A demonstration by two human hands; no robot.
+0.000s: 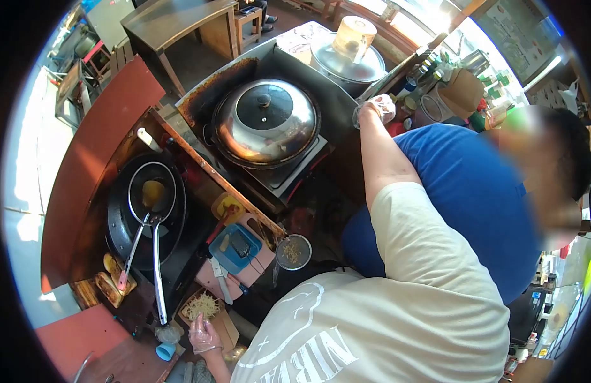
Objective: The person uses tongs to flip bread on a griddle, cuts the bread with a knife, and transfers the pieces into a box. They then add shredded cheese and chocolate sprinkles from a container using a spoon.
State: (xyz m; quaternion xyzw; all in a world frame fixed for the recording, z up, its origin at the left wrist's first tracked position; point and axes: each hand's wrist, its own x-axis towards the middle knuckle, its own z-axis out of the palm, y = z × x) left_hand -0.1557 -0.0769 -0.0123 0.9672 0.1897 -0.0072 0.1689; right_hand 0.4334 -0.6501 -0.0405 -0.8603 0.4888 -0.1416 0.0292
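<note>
My left hand [204, 334], in a clear plastic glove, is at the lower centre with its fingers bent at the near edge of an open cardboard box [228, 329]. Pale shredded food [201, 307] lies in that box, right by the fingertips. My right arm stretches up and away; my right hand [378, 110], also gloved, is beside the condiment containers at the far right of the stove. Its fingers are too small and blurred to read, and anything in them is hidden.
Left of centre, a black wok [120, 210] holds a strainer [169, 214] and tongs [134, 255]. A lidded pan [263, 121] sits on a stove. Nearby are a blue tray [226, 263], a knife [220, 281] and a sieve [293, 252]. A person in blue [468, 185] stands close at right.
</note>
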